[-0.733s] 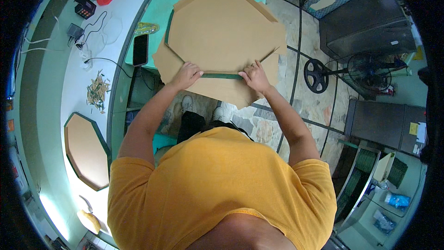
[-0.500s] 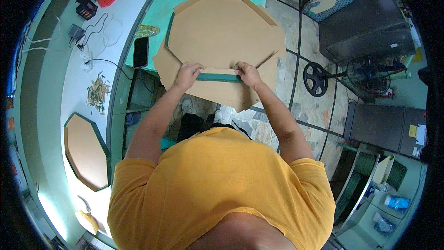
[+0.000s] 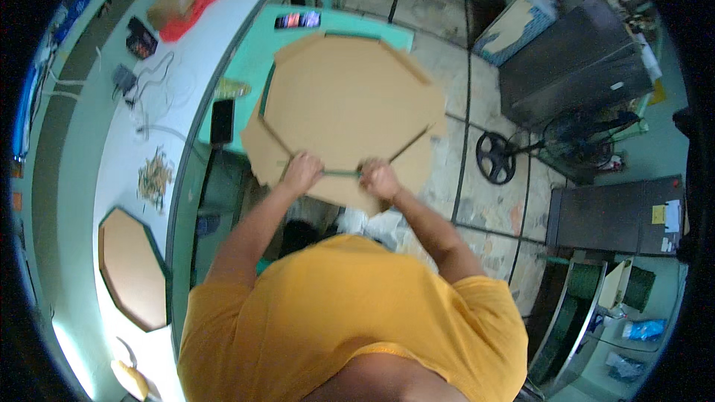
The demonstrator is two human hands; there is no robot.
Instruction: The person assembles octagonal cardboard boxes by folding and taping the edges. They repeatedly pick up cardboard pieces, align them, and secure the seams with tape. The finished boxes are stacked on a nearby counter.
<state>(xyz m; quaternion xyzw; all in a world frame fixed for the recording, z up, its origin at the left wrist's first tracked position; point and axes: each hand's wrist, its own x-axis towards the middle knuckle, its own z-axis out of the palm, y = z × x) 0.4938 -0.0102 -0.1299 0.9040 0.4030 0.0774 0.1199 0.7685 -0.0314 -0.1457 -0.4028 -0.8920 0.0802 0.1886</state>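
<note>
A large octagonal cardboard piece (image 3: 350,97) lies on the green table, its side flaps partly folded up and some showing dark green. Both hands are at its near edge, where a narrow green-edged flap (image 3: 341,173) stands between them. My left hand (image 3: 303,173) closes on the left end of this flap. At its right end, my right hand (image 3: 380,179) is curled with the fingers tucked in, also gripping the flap. Slanted slits or fold edges run from both corners outward. Slight blur hides the fingertips.
On the green table (image 3: 257,45) lie two phones, one far (image 3: 298,20) and one at left (image 3: 222,123). The white counter (image 3: 112,193) at left holds a pile of small strips (image 3: 155,181), a finished-looking octagonal tray (image 3: 134,272) and cables. A fan (image 3: 577,138) stands at right.
The near flap showed its broad green face before; now it is turned up and shows only a thin green edge. Both hands stayed on it. The whole view has shifted with my head.
</note>
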